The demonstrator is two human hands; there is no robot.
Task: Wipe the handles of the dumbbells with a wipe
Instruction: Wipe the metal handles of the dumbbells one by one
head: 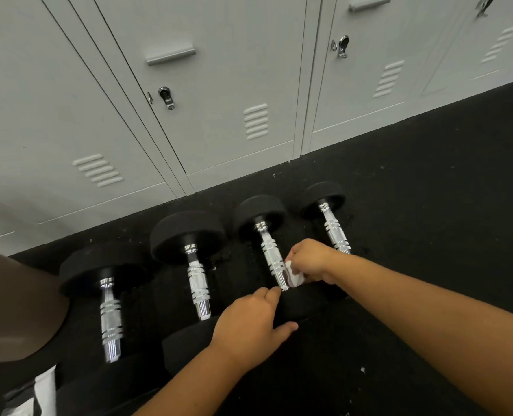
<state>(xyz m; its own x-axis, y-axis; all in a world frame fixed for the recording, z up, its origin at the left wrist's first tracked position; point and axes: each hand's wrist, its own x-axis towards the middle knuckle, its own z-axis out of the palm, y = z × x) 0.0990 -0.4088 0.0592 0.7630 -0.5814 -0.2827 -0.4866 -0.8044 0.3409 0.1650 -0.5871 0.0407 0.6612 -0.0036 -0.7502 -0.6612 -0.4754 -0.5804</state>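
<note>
1. Four dumbbells lie in a row on the black floor (399, 181) in front of the grey lockers (219, 85), handles pointing toward the person, likely so each chrome bar can be reached in turn without shifting position.
2. The far-left dumbbell (111, 319) and the second dumbbell (197, 283) lie free, with no hand on them; whether their handles are already wiped cannot be told.
3. The left hand (249, 322) rests on the near black head of the third dumbbell (271, 256), its grip partly curled over the rubber with the thumb spread. It seems to be there to stop the weight rolling while the bar is rubbed.
4. The right hand (309, 259) has its grip pinched closed on a small white wipe (292, 274), pressing it against the right side of that third handle, near its lower end. Holding the wipe bunched probably gives firm pressure on the knurled metal.
5. The far-right dumbbell (333, 226) lies just beyond the right wrist, partly hidden by it, and looks like the next one in line.
</note>
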